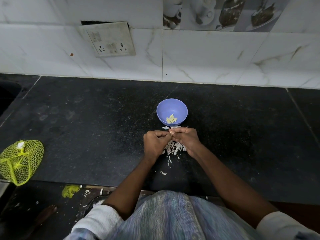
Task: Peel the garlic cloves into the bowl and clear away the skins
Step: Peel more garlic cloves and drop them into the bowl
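A small blue bowl (172,105) stands on the black counter and holds several peeled pale yellow garlic cloves (171,118). Just in front of it my left hand (155,142) and my right hand (186,138) meet, fingers curled. Together they pinch a small garlic clove (171,132) between their fingertips; most of it is hidden. A heap of white garlic skins (173,148) lies on the counter under and between my hands, with a few stray pieces (163,173) nearer to me and some behind my hands by the bowl.
A yellow net bag (20,161) lies at the counter's left front edge. A scrap of yellow net (70,190) and white flakes lie on the floor below. A socket plate (109,39) hangs on the tiled wall. A dark sink edge (8,94) shows far left.
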